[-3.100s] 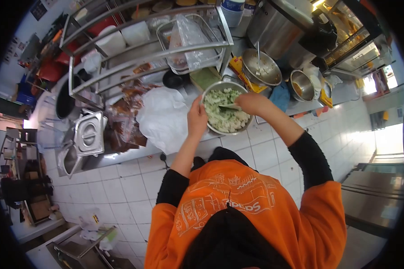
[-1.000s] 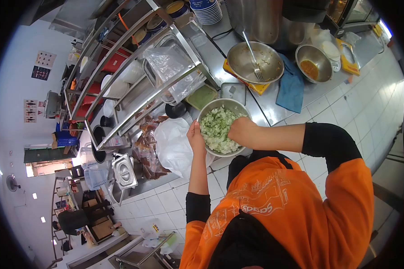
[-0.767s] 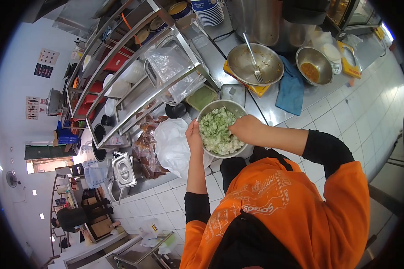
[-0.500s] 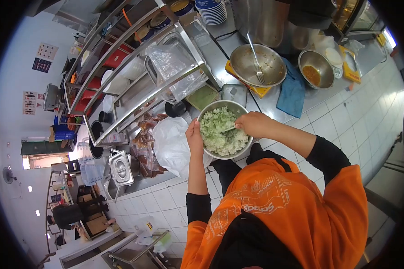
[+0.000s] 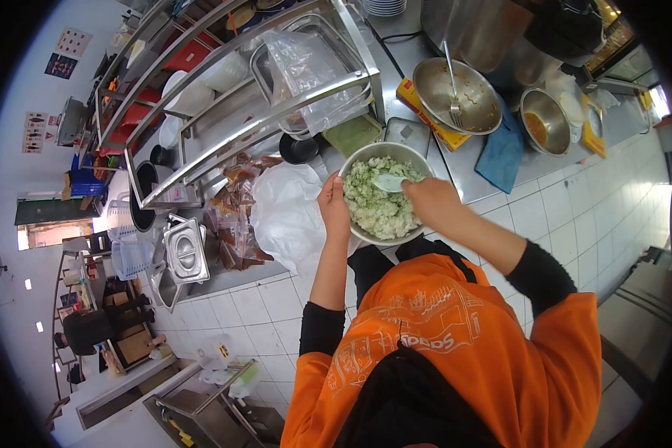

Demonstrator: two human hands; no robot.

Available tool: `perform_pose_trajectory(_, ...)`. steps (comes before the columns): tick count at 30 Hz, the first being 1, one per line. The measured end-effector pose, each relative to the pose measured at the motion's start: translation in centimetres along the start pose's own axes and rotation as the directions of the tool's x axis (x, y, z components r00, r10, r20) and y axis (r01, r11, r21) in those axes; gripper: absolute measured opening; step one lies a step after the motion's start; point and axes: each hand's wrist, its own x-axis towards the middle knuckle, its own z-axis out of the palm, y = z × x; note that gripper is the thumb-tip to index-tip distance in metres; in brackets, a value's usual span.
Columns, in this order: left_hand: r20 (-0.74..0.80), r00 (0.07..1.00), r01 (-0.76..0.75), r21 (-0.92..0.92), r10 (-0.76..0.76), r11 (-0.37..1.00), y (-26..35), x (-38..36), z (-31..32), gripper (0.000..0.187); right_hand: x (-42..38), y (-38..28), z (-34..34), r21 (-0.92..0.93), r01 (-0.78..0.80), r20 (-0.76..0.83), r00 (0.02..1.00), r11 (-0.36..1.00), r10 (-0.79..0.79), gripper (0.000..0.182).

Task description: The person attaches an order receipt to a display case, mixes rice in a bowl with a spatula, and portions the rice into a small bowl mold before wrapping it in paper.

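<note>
A round metal bowl [image 5: 360,233] is in front of me, filled with rice [image 5: 381,213] that is tinted pale green in places. My left hand [image 5: 334,200] grips the bowl's left rim, thumb on top and fingers around the outside. With my right hand [image 5: 431,200] I hold a pale rice paddle [image 5: 389,182] by its handle, fingers wrapped round it. The paddle's flat head lies on top of the rice in the upper part of the bowl. Left of the bowl, a white plastic bag [image 5: 287,213] rests on the steel counter.
A large steel bowl [image 5: 467,82] with a fork stands at the back, beside a blue cloth [image 5: 499,157]. Further right is a smaller bowl [image 5: 545,119] with orange sauce. A metal rack [image 5: 276,112] rises on the left. Lidded steel pans [image 5: 185,250] sit at the counter's left end.
The paddle has come up out of the rice, its head now showing on top. The green is spread more widely through the rice. My view has shifted slightly.
</note>
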Motion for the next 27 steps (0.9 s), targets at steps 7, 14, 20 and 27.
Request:
perform_pose_trajectory(7, 0.012, 0.999, 0.040, 0.013, -0.040, 0.999, 0.7, 0.2, 0.0, 0.031, -1.0, -1.5, -1.3, -0.010, 0.077, 0.007, 0.997, 0.997, -0.077, 0.014)
perform_pose_trajectory(14, 0.040, 0.994, 0.105, 0.000, -0.105, 0.994, 1.4, 0.2, 0.3, 0.034, -3.2, -3.6, -1.6, -0.079, 0.178, 0.082, 0.982, 0.981, -0.172, 0.015)
perform_pose_trajectory(20, 0.055, 0.998, -0.005, 0.091, 0.000, 0.996, 0.9, -0.1, -0.5, 0.031, -2.1, -6.0, 2.2, 0.009, -0.022, 0.017, 1.000, 1.000, 0.022, 0.016)
perform_pose_trajectory(27, 0.095, 0.995, -0.043, 0.094, 0.034, 0.995, 0.2, -0.5, -0.6, 0.033, -3.7, -2.9, 1.4, 0.359, -0.121, 0.026, 0.992, 0.925, 0.120, 0.027)
